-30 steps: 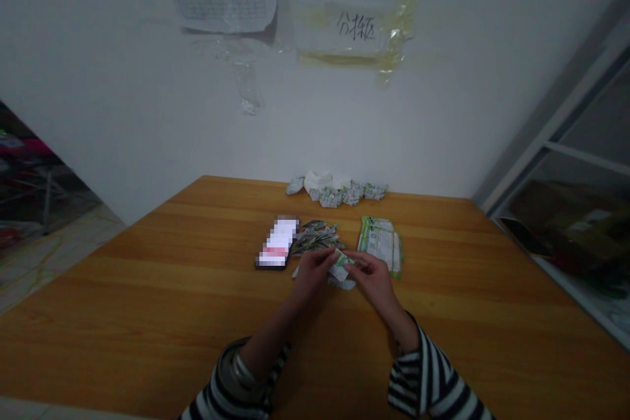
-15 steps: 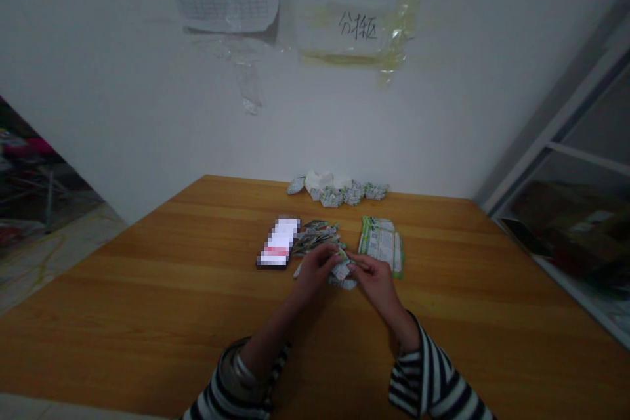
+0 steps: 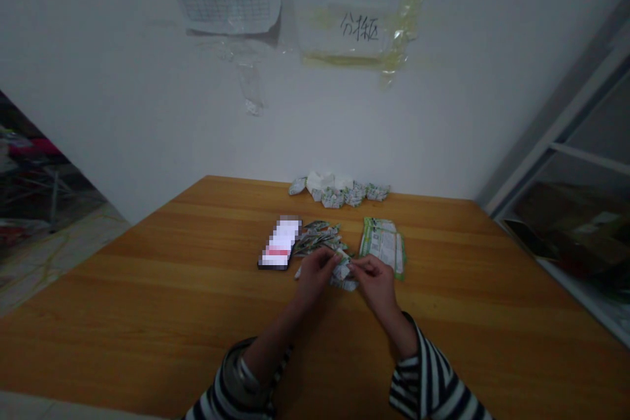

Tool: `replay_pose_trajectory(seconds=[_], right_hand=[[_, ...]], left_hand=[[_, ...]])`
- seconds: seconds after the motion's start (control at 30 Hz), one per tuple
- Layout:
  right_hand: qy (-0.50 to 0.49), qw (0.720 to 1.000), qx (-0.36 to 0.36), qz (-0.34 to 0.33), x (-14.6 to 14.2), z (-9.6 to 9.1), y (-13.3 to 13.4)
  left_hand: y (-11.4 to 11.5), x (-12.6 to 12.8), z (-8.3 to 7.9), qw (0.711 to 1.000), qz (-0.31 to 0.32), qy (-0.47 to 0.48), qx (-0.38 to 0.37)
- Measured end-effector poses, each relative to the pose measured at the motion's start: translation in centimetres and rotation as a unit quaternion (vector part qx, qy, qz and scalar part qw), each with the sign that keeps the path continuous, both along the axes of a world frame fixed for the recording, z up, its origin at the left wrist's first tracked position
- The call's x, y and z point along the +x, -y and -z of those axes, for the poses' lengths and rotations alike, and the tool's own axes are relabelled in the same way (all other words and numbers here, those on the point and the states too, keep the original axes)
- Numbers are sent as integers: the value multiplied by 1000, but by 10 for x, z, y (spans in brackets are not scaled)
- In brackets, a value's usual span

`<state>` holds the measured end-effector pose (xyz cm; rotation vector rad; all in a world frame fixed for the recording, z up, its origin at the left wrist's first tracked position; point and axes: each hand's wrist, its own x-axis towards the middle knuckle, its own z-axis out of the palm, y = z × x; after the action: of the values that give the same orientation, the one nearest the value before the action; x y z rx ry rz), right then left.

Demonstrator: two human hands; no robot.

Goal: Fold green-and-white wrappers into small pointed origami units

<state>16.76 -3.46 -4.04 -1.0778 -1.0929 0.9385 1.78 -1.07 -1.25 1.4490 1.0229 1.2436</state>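
Between my two hands is a small white-and-green printed packet [image 3: 343, 268]. The fingers of my left hand [image 3: 316, 270] pinch its left side, and my right hand [image 3: 375, 277] grips its right side with thumb and fingers. Just beyond them lies a loose pile of similar small packets [image 3: 319, 236], partly covered by my left hand. More printed pieces [image 3: 344, 284] lie on the table below the held one. To the right, flat green-and-white printed pouches [image 3: 384, 246] lie overlapping, close to my right fingers.
A phone [image 3: 280, 243] with a lit, blurred screen lies left of the pile on the wooden table [image 3: 172, 282]. Several crumpled or folded packets [image 3: 344, 195] and white tissue-like pieces [image 3: 319, 182] sit along the wall. Shelving [image 3: 566, 144] stands at the right.
My hands stay on the small packet with only slight finger movement; the right fingers have curled in a little. The view has shifted slightly.
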Motion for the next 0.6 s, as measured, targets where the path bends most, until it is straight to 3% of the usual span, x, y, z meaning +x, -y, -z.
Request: replay_pose_trajectory(seconds=[0.4, 0.6], right_hand=[[-48, 998, -51, 6, -2, -5, -1], [-124, 989, -55, -60, -1, -8, 1]], left_hand=[[3, 3, 4, 996, -30, -71, 42], [2, 2, 3, 997, -24, -57, 38]])
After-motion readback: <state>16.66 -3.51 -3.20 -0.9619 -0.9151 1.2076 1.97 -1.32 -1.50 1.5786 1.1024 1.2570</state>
